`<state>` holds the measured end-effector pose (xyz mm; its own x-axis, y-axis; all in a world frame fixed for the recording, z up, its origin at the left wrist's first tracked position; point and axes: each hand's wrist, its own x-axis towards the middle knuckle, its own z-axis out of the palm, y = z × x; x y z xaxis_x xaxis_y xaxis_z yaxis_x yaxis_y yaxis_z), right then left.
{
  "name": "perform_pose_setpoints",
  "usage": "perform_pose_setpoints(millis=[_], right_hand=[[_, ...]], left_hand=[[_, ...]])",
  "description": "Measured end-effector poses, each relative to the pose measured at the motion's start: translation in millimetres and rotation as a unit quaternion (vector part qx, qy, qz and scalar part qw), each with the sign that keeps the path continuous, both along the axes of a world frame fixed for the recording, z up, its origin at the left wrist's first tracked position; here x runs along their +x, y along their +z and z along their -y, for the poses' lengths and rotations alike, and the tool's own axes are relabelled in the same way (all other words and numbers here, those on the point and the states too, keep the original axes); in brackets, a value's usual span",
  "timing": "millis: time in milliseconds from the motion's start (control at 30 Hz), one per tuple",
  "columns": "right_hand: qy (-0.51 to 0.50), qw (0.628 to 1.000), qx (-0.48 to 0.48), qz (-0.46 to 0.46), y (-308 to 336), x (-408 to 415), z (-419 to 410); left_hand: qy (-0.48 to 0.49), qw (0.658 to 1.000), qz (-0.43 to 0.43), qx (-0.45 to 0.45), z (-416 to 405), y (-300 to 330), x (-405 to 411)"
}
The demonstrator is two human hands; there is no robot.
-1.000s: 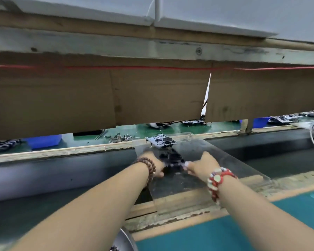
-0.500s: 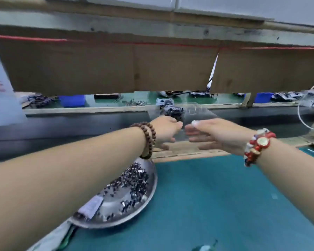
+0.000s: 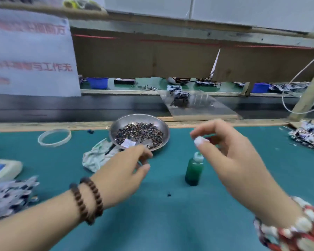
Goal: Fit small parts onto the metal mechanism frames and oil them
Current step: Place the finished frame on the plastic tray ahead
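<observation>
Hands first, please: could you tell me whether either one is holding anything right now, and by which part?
Neither visibly holds anything. The left hand hovers near the metal dish with loosely curled fingers; the right hand hangs above the green bottle, fingers relaxed.

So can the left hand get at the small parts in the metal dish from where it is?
Probably yes: the left hand hovers open at the near rim of the metal dish, fingertips toward the small parts. Nothing lies between them.
</observation>
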<state>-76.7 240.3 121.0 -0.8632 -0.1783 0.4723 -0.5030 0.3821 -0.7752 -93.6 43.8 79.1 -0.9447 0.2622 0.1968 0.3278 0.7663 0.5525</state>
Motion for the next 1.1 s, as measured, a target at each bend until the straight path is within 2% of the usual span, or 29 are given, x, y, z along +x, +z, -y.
perform_pose_setpoints(millis=[67,133,200,300,433,533,633,700,800,933,1100], right_hand=[[0.023,0.999,0.036,0.012,-27.3,20.2,12.2],[0.039,0.987,0.155,0.036,-54.9,25.1,21.2],[0.013,0.957,0.281,0.064,-75.7,21.5,26.3],[-0.049,0.927,0.359,0.094,-95.1,10.4,33.2],[-0.087,0.924,0.349,0.126,-105.7,5.3,41.6],[-0.103,0.925,0.340,0.135,-105.1,4.5,46.5],[-0.096,0.923,0.348,0.136,-103.7,3.5,54.4],[-0.094,0.922,0.358,0.114,-103.6,3.7,60.9],[-0.063,0.930,0.350,0.090,-101.8,3.6,76.9],[-0.012,0.939,0.335,0.077,-97.3,0.4,103.0],[0.025,0.942,0.323,0.087,-97.6,-0.6,116.9]], left_hand=[[0.012,1.000,0.019,-0.016,14.9,-14.8,17.1],[0.026,0.999,0.033,-0.028,26.9,-25.0,30.1],[0.036,0.997,0.037,-0.052,35.0,-32.2,39.8],[0.055,0.994,0.028,-0.086,45.3,-37.0,47.0],[0.093,0.981,0.016,-0.167,59.5,-37.8,55.7],[0.155,0.947,-0.042,-0.279,72.4,-39.0,62.0],[0.241,0.913,-0.084,-0.318,95.2,-34.2,59.0],[0.276,0.898,-0.053,-0.338,112.4,-28.8,55.6],[0.299,0.888,0.050,-0.347,137.1,-20.0,49.2],[0.268,0.883,0.192,-0.334,161.3,-8.0,40.8],[0.217,0.864,0.250,-0.379,165.9,-5.7,42.1]])
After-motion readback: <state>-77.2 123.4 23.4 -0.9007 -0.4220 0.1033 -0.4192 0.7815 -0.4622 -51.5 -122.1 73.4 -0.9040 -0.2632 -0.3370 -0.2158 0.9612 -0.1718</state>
